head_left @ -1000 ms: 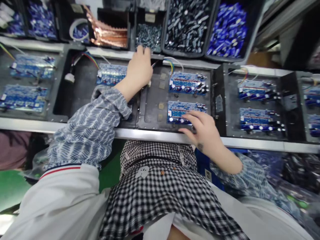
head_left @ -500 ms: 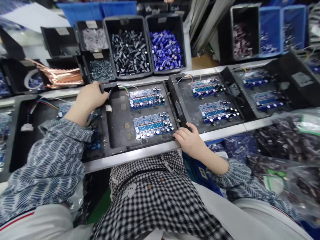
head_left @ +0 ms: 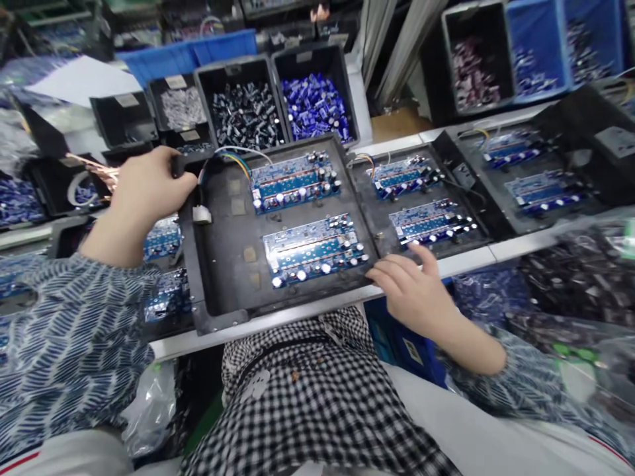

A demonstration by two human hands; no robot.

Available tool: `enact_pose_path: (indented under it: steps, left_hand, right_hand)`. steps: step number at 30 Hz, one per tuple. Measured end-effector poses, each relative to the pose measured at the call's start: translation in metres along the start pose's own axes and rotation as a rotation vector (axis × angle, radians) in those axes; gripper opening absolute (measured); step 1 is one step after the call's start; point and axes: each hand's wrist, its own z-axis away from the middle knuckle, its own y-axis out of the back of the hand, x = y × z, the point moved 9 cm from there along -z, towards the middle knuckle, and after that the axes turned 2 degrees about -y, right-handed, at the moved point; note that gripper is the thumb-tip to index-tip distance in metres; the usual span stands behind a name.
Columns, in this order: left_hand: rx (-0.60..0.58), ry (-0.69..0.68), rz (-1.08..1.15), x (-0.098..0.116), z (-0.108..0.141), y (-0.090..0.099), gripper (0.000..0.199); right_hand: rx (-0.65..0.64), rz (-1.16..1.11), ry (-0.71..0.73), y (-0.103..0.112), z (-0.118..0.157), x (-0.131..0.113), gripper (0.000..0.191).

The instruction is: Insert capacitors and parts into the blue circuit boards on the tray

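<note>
- black tray (head_left: 225,258) has been raised at its left side since the earlier frame; now seen tilted above the metal rail (head_left: 461,262).
- far left corner gripped between thumb and fingers of left hand (head_left: 146,184).
- near right corner touched by half-curled right hand (head_left: 414,287); firm hold cannot be told.
- two blue circuit boards (head_left: 315,250) carried inside.

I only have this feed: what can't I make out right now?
All in the head view:
Black tray: underside hidden by the tray itself.
Circuit board beside the left hand: partly covered by that wrist.
Rightmost blue bin: cut off by the top edge.
Bin labels: print too small.
</note>
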Motion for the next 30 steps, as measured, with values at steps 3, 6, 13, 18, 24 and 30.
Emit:
enact_pose_path:
  steps: [3,6,13,18,24,30]
  left_hand:
    - [0.069,-0.095,-0.055,0.040,-0.005,0.008,0.060]
    - [0.055,-0.206,0.048,0.096,-0.015,-0.012,0.056]
    - [-0.066,-0.351,0.180,0.224,-0.032,-0.086,0.060]
    - [-0.081,-0.369,0.143,0.259,-0.038,-0.105,0.050]
    - [-0.079,-0.357,0.151,0.263,-0.046,-0.107,0.047]
    - [-0.197,-0.380,0.402,0.232,0.009,-0.095,0.076]
  right_hand:
    - [0.022,0.098,-0.083,0.015,0.022,0.037,0.027]
    - [-0.003,0.107,-0.251,0.024,0.053,0.088,0.018]
    - [-0.088,-0.032,-0.660,0.020,0.128,0.201,0.033]
    - [-0.015,0.062,-0.609,0.007,0.159,0.233,0.030]
    - [-0.075,0.021,-0.646,-0.004,0.166,0.235,0.030]
    - [0.244,0.117,-0.654,0.038,0.149,0.181,0.026]
